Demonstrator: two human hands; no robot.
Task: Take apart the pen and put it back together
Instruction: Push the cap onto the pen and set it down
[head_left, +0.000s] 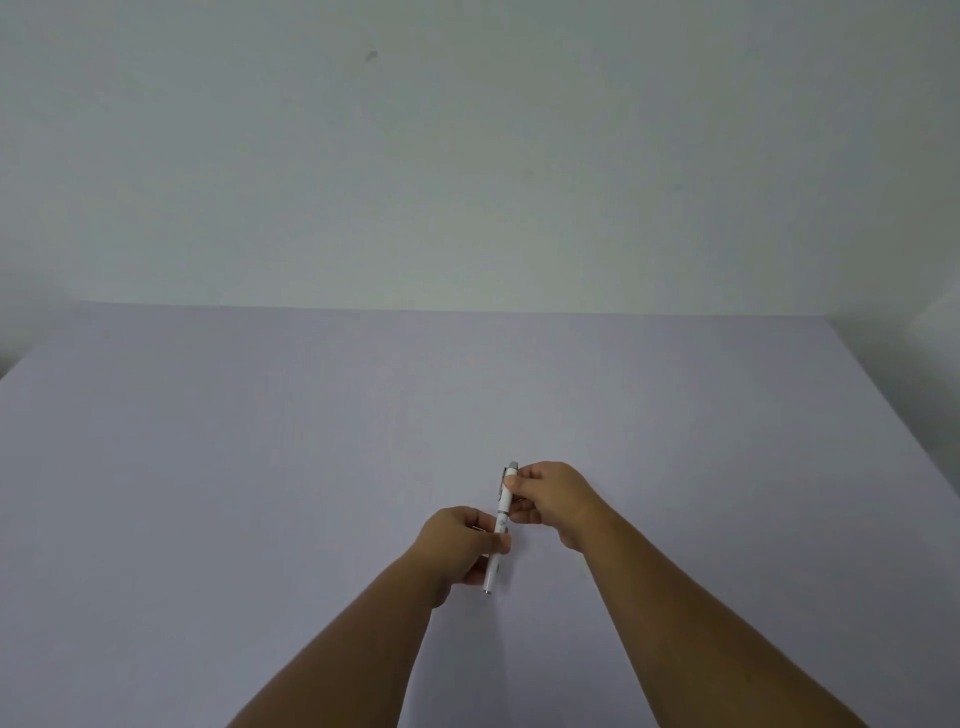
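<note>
Above the table (260, 467), both hands hold the pen (503, 514) lengthwise, tip nearest.

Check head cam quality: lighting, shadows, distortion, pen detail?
Head view: soft, even lighting, no glare, almost no cast shadow on the table; wide-angle bend shows at the table's far corners; pen is small and soft, markings unreadable, held by left hand and right hand.

lavender table (260, 467), pale wall (467, 156) (1 dark speck)
</note>
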